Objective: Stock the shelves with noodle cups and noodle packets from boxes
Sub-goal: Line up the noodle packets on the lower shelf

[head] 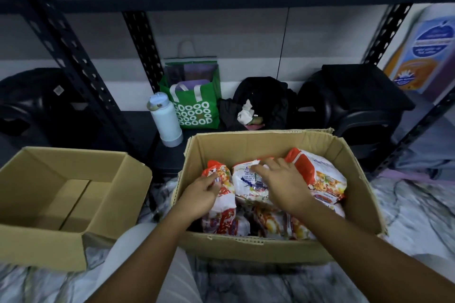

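Note:
An open cardboard box on the floor in front of me holds several red, white and orange noodle packets. Inside it, my left hand grips an upright packet at the box's left side. My right hand lies over the middle packet with its fingers curled on the packet's top edge. Another packet leans at the right of the box. More packets lie underneath, partly hidden by my arms.
A second open box with nothing visible in it sits to the left. The black metal rack's bottom shelf carries a white bottle, a green tote bag, black bags and black stools. A box leans at far right.

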{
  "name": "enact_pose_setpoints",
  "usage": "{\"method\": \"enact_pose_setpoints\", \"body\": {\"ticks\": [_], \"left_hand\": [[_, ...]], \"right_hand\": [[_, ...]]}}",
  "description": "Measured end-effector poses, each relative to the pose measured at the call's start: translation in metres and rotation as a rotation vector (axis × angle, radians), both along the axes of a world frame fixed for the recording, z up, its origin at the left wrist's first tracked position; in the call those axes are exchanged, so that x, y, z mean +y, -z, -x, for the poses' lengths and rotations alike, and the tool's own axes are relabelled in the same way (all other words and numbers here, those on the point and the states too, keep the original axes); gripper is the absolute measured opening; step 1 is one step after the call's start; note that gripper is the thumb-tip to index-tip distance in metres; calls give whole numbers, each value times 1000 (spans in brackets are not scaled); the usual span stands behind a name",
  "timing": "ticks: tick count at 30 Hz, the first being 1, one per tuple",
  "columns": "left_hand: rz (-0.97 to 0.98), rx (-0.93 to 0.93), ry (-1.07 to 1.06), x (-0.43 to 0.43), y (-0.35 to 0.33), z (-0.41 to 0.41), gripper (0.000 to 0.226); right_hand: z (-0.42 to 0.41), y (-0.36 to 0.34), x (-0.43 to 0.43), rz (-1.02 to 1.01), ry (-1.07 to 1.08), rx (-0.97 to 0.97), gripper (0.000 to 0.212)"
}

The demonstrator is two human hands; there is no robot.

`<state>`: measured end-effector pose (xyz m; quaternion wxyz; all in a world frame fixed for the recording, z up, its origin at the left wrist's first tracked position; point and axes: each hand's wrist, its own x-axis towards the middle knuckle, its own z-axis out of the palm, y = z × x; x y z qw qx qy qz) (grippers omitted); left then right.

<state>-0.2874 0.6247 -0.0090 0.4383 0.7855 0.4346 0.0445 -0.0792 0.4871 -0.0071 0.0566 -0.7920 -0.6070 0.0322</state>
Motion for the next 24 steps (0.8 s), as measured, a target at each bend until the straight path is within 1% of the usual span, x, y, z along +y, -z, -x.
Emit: {"method": "enact_pose_setpoints", "body": {"ticks": [1,2,4,5,7,9,11,13,15,17,19,21,24], "left_hand": [[-19,29,33,1,-3,3,47],[-42,53,66,2,-6,4,45],[-118,142,170,9,-14,5,45],[-168,211,248,14,-18,3,48],[-284,337,410,25,-26,-3,62],[-355,406,561,32,-30,-10,74],[-348,462,677,36,-29,-16,84],[-366,524,744,37,-23,-22,83],[-414,474,697,37,-15,-27,69],[-432,346,559,38,-9,-29,44],[-467,280,447,38,-7,-28,23],[-528,251,366,37,-9,-25,13],[-560,137,220,36,-20,-24,2]], "right_hand": [[8,2,1,23,-54,-23,66],[15,4,1,60,-69,-18,66],[20,13,-1,72,-26,7,56],[22,17,-3,84,-4,13,55],[24,23,-8,185,-16,-50,73],[21,27,-11,275,-27,-109,91],[18,25,-11,284,3,-85,96],[16,28,-10,246,33,-36,93],[13,30,-11,205,53,-2,90],[7,33,-11,172,74,45,87],[5,32,-12,155,86,78,86],[2,34,-13,136,95,110,86],[-6,35,-12,81,123,202,87]]}}
